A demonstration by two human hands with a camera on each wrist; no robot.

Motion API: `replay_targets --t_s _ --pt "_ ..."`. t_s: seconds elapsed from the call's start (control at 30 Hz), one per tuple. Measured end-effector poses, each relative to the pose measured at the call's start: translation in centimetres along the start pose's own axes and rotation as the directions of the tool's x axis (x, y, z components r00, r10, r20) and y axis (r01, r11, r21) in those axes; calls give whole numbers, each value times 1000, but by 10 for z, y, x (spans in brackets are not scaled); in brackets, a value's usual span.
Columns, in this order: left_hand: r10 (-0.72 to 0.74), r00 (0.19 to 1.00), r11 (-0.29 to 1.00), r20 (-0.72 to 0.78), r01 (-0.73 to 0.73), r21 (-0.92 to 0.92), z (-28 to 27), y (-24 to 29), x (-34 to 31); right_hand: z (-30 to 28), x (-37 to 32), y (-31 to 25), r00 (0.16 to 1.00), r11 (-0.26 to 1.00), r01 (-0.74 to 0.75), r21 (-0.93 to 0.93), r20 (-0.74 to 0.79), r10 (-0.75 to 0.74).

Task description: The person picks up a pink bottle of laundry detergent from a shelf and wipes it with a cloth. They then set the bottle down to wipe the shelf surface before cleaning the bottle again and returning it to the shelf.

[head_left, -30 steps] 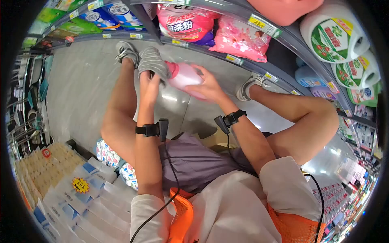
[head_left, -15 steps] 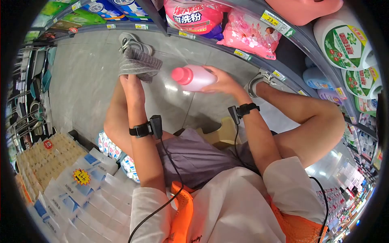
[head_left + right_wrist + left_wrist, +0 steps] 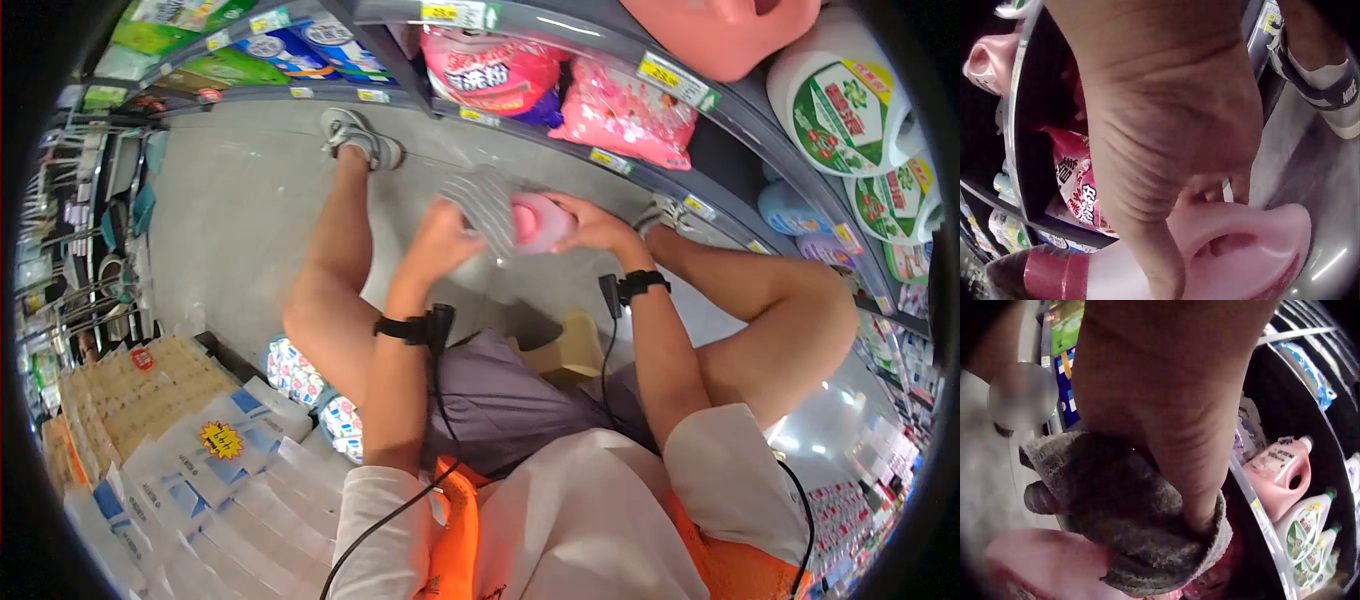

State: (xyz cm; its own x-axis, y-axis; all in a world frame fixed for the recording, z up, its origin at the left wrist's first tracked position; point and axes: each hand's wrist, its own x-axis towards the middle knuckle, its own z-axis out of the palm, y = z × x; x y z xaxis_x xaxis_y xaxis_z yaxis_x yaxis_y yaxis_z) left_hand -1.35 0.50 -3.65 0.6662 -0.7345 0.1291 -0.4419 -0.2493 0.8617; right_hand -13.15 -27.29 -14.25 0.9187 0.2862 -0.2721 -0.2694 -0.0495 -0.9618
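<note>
A grey striped cloth (image 3: 484, 207) is gripped by the left hand (image 3: 440, 245) at the cap end of a pink bottle (image 3: 545, 222). In the left wrist view the cloth (image 3: 1129, 512) wraps about the fingers of the left hand (image 3: 1160, 406), beside the pink bottle (image 3: 1047, 559). The right hand (image 3: 598, 228) holds the bottle by its body. The right wrist view shows the right hand (image 3: 1172, 137) curled round the bottle (image 3: 1241, 244) near its handle, with the red cap (image 3: 1054, 275) by the cloth (image 3: 1007, 275).
Shelves ahead carry pink bags (image 3: 625, 115), white detergent jugs (image 3: 838, 110) and a large pink jug (image 3: 720, 35). Packaged goods (image 3: 240, 450) are stacked at the lower left. A beige stool (image 3: 565, 350) stands below the hands. Feet in grey shoes (image 3: 360, 140) rest on the floor.
The left hand moved away from the bottle with the cloth, then came back to its cap end. The bottle shifted right and its cap now faces more toward the head camera.
</note>
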Motion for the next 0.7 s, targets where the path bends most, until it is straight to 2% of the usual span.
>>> replay_targets --t_s 0.1,0.13,0.2,0.3,0.4,0.43,0.5,0.53,0.6,0.7 --pt "46 984 922 173 -108 371 5 11 3 6 7 -1 999 1000 -25 -7 -42 24" --pt "26 987 908 159 -90 409 8 13 1 10 13 2 998 999 32 -21 -55 -33" --pt "-8 992 875 128 -55 480 13 15 2 18 21 -1 993 996 12 -88 -116 -22" --pt "53 999 971 10 -54 233 21 9 8 35 27 -19 981 966 -64 -251 -193 15" --pt "65 996 951 -63 -43 306 30 8 9 50 37 -32 964 884 -134 -448 -265 12" --pt "24 999 933 -43 -7 359 32 7 7 53 37 -35 957 844 -160 -512 -289 5" --pt "-61 998 881 -14 60 469 32 2 4 63 47 -15 937 852 -26 -523 -310 -162" --pt "-22 998 857 -51 45 513 37 -3 4 65 50 -11 915 847 43 -530 -319 -246" --pt "52 991 798 -122 32 602 48 -9 4 71 52 -7 911 870 11 -492 -354 -212" --pt "6 987 757 -162 101 645 55 0 11 73 56 -7 912 885 9 -466 -360 -199"
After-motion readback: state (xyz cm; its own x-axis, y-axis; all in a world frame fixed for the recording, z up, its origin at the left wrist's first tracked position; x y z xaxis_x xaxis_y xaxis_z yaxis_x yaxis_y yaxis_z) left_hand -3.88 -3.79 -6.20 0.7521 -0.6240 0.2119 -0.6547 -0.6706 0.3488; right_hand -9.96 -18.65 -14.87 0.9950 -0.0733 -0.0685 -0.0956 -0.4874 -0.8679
